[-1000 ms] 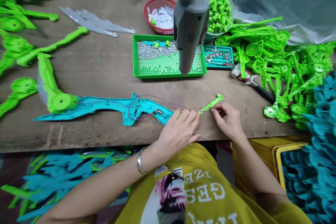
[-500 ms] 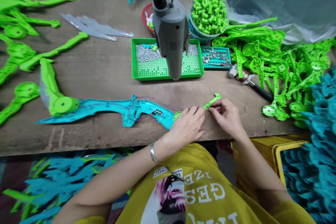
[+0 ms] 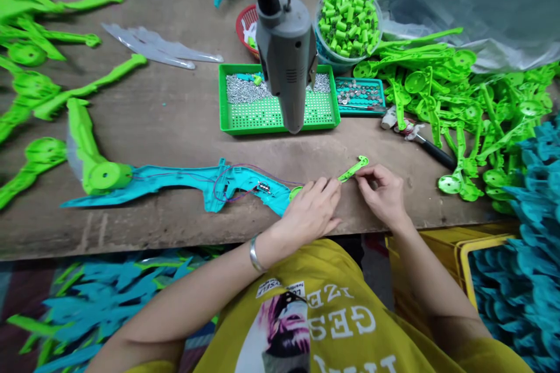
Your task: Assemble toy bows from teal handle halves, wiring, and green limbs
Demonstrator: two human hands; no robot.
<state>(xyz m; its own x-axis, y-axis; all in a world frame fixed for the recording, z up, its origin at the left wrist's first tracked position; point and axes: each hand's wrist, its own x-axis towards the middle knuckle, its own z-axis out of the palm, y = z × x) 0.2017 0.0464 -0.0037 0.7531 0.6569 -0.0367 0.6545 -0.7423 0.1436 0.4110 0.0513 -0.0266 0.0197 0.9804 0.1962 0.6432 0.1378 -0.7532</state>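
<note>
A long blue plastic shell (image 3: 179,179), shaped like a bow or toy weapon half, lies open side up near the table's front edge. Thin purple wire (image 3: 245,164) and a small metal part (image 3: 263,186) sit on it. My left hand (image 3: 311,205) covers its right end, fingers closed down over a slim green plastic arm (image 3: 350,170) that sticks out beyond them. Just right of that arm is my right hand (image 3: 381,191), thumb and forefinger pinched; whatever lies between them is too small to see. A green jointed piece (image 3: 105,176) rests on the shell's left end.
A grey electric screwdriver (image 3: 289,64) hangs over a green tray (image 3: 280,122) of screws. Behind stand a tub of green cylinders (image 3: 349,22) and a red basket (image 3: 245,26). A hammer-like tool (image 3: 431,148) lies beside piled green parts (image 3: 459,93). Two translucent blades (image 3: 157,46) lie left.
My right hand has shifted slightly to the right, away from the tip of the green arm. My left hand and the blue shell stay in place.
</note>
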